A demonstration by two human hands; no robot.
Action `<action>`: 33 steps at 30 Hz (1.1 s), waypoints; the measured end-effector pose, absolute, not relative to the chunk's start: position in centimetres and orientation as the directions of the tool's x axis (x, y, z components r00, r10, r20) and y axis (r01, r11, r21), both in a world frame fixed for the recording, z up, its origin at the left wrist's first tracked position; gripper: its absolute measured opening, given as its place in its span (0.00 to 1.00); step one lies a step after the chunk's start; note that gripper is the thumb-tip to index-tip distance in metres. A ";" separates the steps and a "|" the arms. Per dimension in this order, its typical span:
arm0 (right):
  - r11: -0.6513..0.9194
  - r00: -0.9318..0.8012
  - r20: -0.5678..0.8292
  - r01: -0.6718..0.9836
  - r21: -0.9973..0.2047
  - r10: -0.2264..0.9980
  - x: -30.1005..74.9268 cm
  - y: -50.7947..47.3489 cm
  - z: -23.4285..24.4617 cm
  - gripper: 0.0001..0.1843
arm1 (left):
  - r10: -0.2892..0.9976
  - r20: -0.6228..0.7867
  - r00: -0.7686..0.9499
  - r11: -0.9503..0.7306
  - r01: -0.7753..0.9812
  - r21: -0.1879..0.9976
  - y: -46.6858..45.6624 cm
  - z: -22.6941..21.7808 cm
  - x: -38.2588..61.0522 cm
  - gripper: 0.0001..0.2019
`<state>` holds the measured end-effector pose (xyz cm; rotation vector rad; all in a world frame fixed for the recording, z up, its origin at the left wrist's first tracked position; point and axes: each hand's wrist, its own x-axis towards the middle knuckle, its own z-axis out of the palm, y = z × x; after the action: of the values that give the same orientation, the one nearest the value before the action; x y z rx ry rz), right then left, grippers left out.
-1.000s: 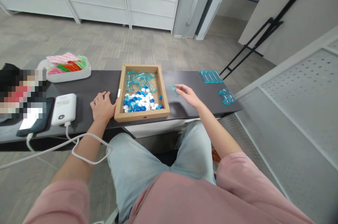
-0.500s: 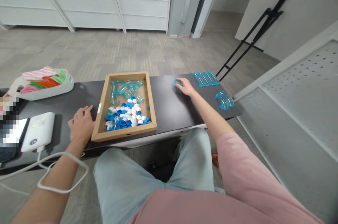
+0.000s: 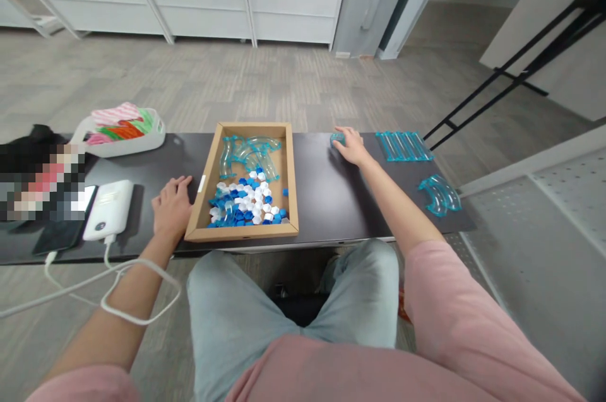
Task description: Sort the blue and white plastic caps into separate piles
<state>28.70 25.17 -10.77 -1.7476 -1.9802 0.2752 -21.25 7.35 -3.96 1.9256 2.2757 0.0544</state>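
The right hand [image 3: 349,146] has taken the clear blue piece [image 3: 336,137] farther from the box [image 3: 241,233]. Now both are closer to the desk's [image 3: 322,200] far edge.

Dk. grey tabletop [image 3: 326,200], long & narrow, w/ a slight sheen, runs under both hands. At R hand [image 3: 351,146], near far edge: small clear teal-edged pc. [image 3: 337,138] btwn fingertips, on or just above the top. R of that grip: straight clear tubes w/ teal ends [image 3: 404,146], side by side; further R & nearer the body, curved clear tubes [image 3: 440,195]. Well L of grip: shallow cardboard tray [image 3: 241,233], w/ L hand [image 3: 171,206] on the top beside it. Past L hand: white pwr bank [image 3: 108,209], then blk smartphone [image 3: 61,235]; farther back, white plastic basket [image 3: 127,148].
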 end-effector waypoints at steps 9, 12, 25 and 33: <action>0.534 -0.479 0.235 0.764 -0.362 0.846 11.8 22.8 -5.7 0.23 | 0.994 -0.050 -0.096 0.106 0.955 0.276 6.5 -3.7 -22.3 0.35; 0.516 -0.487 0.169 0.808 -0.285 0.857 7.4 23.9 -5.9 0.30 | 0.996 -0.033 -0.080 0.086 0.946 0.312 6.3 -3.5 -22.5 0.34; 0.251 -0.240 0.095 0.791 -0.557 0.966 5.8 25.5 -5.9 0.20 | 0.986 -0.142 -0.086 0.129 0.935 0.329 7.4 -3.5 -23.3 0.37; 0.170 -0.087 0.146 0.485 -0.858 0.985 12.3 21.4 -4.3 0.26 | 0.985 -0.153 -0.079 0.126 0.938 0.323 6.3 -1.9 -22.6 0.37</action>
<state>12.25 21.37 -4.34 -1.4165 -1.6857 0.8301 -22.59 6.34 -1.92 1.8704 2.0804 0.2003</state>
